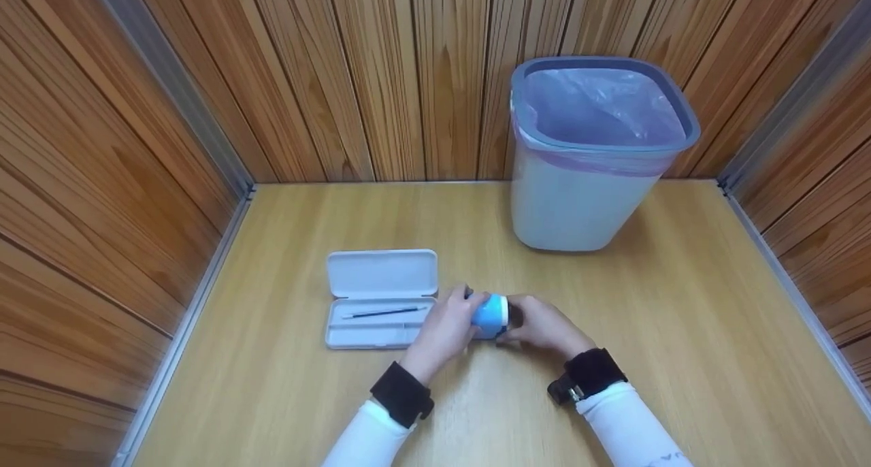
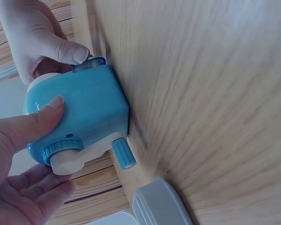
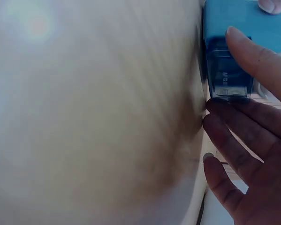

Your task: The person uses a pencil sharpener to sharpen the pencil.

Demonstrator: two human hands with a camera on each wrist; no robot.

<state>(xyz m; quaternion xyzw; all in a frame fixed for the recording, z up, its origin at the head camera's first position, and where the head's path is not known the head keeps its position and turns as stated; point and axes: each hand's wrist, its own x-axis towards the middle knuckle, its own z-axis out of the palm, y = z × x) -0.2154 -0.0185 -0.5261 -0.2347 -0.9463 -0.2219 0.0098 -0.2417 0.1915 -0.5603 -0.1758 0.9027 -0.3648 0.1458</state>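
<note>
A light-blue hand-crank pencil sharpener (image 1: 488,315) is held low over the table between both hands. My left hand (image 1: 444,325) grips its body, thumb on one face and fingers by the white crank arm (image 2: 95,149) with its blue knob (image 2: 124,153). On the opposite end, my right hand (image 1: 546,325) pinches the clear blue shavings drawer (image 3: 230,75) between thumb and fingers; the drawer sticks out from the body. Left of the hands lies an open grey pencil case (image 1: 382,274), with a thin dark pencil (image 1: 383,313) in its tray. My left hand overlaps the case's right end.
A tall whitish bin (image 1: 578,205) with a grey rim and a thin plastic liner stands at the back right, against the wood-panelled wall (image 1: 449,79). Panelled walls also flank the wooden table (image 1: 286,399) on left and right.
</note>
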